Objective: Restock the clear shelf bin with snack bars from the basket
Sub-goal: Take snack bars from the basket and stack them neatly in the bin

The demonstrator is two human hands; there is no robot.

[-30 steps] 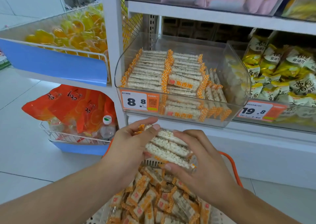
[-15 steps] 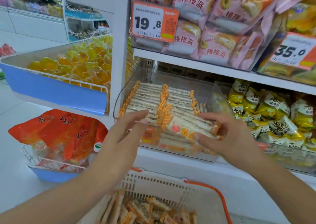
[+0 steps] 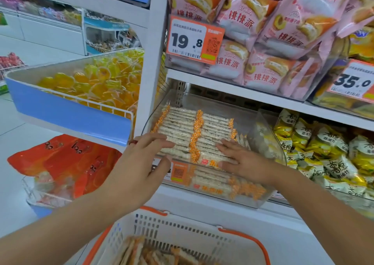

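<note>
snack bars [image 3: 204, 141] under both hands, in bin [image 3: 263, 135]

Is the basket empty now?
No, the basket still has snack bars lying in its bottom, below the clear bin where both hands are setting bars down.

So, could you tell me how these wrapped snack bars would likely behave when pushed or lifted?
The snack bars lie in straight, flat rows, so they are probably stiff. Their glossy wrappers suggest that they slide easily. The puffed-grain look suggests they are light and may crack under pressure from the left hand or right hand.
</note>
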